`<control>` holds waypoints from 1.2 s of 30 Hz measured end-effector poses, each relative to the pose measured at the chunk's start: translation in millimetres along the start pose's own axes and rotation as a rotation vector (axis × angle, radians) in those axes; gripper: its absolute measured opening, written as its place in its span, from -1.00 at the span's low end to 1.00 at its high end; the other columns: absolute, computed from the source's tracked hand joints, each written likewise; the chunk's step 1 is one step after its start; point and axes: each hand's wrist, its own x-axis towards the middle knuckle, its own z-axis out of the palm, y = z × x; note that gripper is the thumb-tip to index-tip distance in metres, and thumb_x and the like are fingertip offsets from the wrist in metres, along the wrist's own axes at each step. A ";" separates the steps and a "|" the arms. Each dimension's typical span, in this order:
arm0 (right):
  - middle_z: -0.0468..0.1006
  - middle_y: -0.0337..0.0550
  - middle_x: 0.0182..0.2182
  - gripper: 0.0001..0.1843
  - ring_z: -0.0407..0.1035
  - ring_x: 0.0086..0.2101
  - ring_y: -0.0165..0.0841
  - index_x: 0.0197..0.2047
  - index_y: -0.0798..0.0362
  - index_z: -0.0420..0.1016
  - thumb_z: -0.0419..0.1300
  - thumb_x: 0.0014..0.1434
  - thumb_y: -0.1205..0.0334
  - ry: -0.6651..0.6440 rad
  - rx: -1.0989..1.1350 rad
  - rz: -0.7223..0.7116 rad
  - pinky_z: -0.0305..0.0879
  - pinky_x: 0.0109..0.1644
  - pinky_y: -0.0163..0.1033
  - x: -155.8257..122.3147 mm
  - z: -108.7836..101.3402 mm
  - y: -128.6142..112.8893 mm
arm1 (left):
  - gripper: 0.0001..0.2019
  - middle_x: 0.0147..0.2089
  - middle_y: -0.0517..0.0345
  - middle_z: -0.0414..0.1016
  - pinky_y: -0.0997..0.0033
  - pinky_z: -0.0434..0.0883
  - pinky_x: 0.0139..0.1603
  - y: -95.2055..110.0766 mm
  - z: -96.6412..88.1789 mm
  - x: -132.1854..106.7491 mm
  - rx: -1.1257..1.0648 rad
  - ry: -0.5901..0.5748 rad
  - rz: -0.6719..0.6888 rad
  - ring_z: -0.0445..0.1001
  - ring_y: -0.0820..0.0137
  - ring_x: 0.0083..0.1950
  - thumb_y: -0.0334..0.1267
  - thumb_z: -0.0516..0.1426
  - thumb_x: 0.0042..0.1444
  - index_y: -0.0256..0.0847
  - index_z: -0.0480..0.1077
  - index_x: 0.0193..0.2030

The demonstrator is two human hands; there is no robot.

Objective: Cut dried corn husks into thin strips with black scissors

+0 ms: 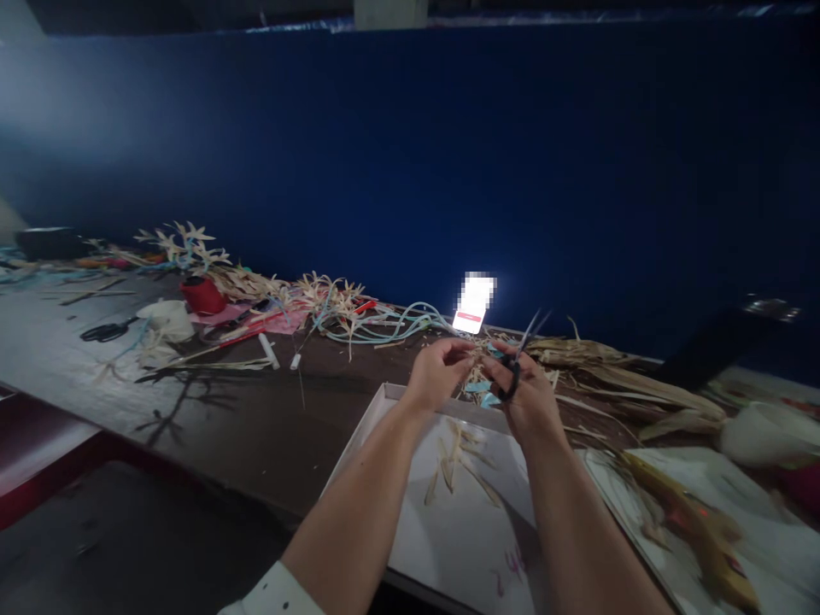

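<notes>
My left hand is closed in a pinch above the far edge of a shallow white box. What its fingertips hold is too small and blurred to make out. Close beside it, my right hand is wrapped around black-handled scissors, whose blades point up and away. The fingertips of both hands nearly meet over a pile of pale scraps and light-blue pieces. Inside the box, below my wrists, lie several dried leaf-like strips.
A lit phone leans against the dark blue wall behind my hands. To the right are dried husks and a yellow glue gun. Leftward lie light-blue cords, straw-like flowers, a red thread cone and another pair of scissors.
</notes>
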 end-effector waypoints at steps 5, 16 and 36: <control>0.34 -0.35 -0.58 -0.41 0.12 -0.64 -0.52 -0.03 0.02 0.37 0.31 -0.17 0.06 -0.015 0.036 0.000 0.04 -0.56 -0.36 0.0 1.0 -3.4 | -0.70 -0.37 0.05 0.47 0.51 0.35 -0.33 -3.6 3.3 -1.3 0.042 -0.046 0.001 0.42 0.47 -0.35 -0.31 0.19 -0.09 -0.34 0.40 -0.17; 0.37 -0.33 -0.56 -0.47 0.14 -0.62 -0.53 -0.05 0.02 0.39 0.30 -0.17 0.18 -0.072 0.099 0.033 0.09 -0.54 -0.36 0.3 -1.7 -1.8 | -0.77 -0.31 0.03 0.50 0.50 0.34 -0.30 -1.6 2.6 -1.1 0.092 -0.028 -0.031 0.42 0.47 -0.34 -0.29 0.14 -0.02 -0.34 0.43 -0.20; 0.39 -0.31 -0.57 -0.45 0.18 -0.61 -0.50 -0.12 0.03 0.43 0.33 -0.24 0.07 0.028 0.040 0.037 0.06 -0.57 -0.37 1.3 -3.5 1.3 | -0.68 -0.51 0.18 0.40 0.55 0.22 -0.49 -12.6 1.1 -1.0 0.151 -0.094 -0.143 0.28 0.54 -0.51 -0.06 0.18 -0.12 -0.31 0.42 -0.34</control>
